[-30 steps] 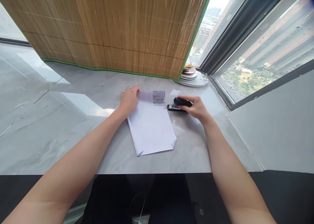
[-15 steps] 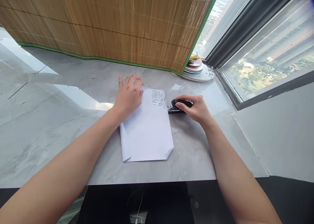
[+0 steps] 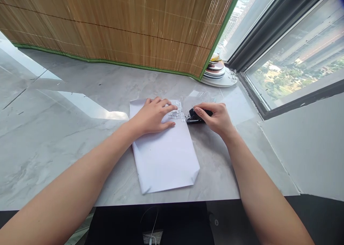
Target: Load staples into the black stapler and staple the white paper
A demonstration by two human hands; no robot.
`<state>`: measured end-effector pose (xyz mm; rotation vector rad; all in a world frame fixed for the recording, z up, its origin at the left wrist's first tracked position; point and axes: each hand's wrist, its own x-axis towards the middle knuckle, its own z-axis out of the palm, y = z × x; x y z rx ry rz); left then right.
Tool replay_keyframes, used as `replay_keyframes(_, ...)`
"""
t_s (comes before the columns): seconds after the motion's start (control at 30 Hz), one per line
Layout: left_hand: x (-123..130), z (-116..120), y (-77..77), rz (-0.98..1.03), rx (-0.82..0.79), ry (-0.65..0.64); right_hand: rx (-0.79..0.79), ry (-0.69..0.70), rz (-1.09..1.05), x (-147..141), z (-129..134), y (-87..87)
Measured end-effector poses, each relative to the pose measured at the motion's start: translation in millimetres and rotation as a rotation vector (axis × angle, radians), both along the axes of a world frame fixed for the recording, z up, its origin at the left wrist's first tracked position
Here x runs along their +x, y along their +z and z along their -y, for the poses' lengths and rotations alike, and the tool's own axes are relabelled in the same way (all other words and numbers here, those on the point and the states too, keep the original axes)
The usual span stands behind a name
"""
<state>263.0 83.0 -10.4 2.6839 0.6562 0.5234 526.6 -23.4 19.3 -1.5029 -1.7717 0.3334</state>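
Observation:
White paper (image 3: 166,159) with folded near corners lies on the grey marbled counter, turned at a slight slant. My left hand (image 3: 156,116) rests flat across its upper part, fingers spread and pointing right. Beyond the fingertips, a patch of many small staples (image 3: 176,113) covers the paper's upper right corner. A black stapler (image 3: 197,120) sits at the paper's right edge, its front end meeting that corner. My right hand (image 3: 213,118) grips the stapler from the right, thumb and fingers on its upper arm. The jaw's inside is too small to make out.
A bamboo blind (image 3: 115,26) with green trim hangs along the back of the counter (image 3: 53,141). Stacked plates (image 3: 220,76) stand in the far right corner by the window frame (image 3: 268,33). A white cable (image 3: 154,223) shows below the counter's front edge.
My left hand has moved from the paper's upper left edge rightward onto the staple patch. The paper has shifted slightly nearer and turned. My right hand still grips the stapler.

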Motion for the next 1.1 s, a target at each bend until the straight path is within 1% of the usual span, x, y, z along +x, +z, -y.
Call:
replay_keyframes(0.1,1,3,3.8,0.006,0.026,0.001,0.001,-0.006,-0.002,-2,1,1.2)
replay_keyframes(0.23,3,6,3.4,0.020,-0.010,-0.096,-0.002,0.004,-0.009,-4,1,2.0)
replay_keyframes(0.33,3,6,1.4,-0.004,-0.038,-0.161,-0.014,0.004,-0.013,-3,0,-1.7)
replay_keyframes(0.4,2,6,0.4,-0.022,-0.041,-0.174,0.012,-0.038,-0.038,0,-2,-5.8)
replay_keyframes(0.47,1,5,-0.3,-0.024,-0.040,-0.170,0.073,-0.107,-0.076,3,-3,-9.1)
replay_keyframes(0.53,0,4,-1.1,-0.017,-0.040,-0.164,0.109,-0.134,-0.099,5,-4,-9.6)
replay_keyframes(0.57,0,4,-1.4,-0.017,-0.039,-0.163,0.106,-0.119,-0.092,6,-3,-8.7)
replay_keyframes(0.7,0,4,-1.2,-0.010,-0.043,-0.161,0.040,0.039,0.039,2,1,-1.8)
replay_keyframes(0.77,1,3,0.1,0.022,-0.052,-0.171,0.016,0.088,0.082,-1,2,0.3)
replay_keyframes(0.93,1,4,2.8,0.048,-0.095,-0.310,0.006,0.096,0.085,-3,2,-0.4)
replay_keyframes(1.1,1,6,2.1,0.049,-0.082,-0.349,0.028,0.042,0.081,-9,-1,-2.7)
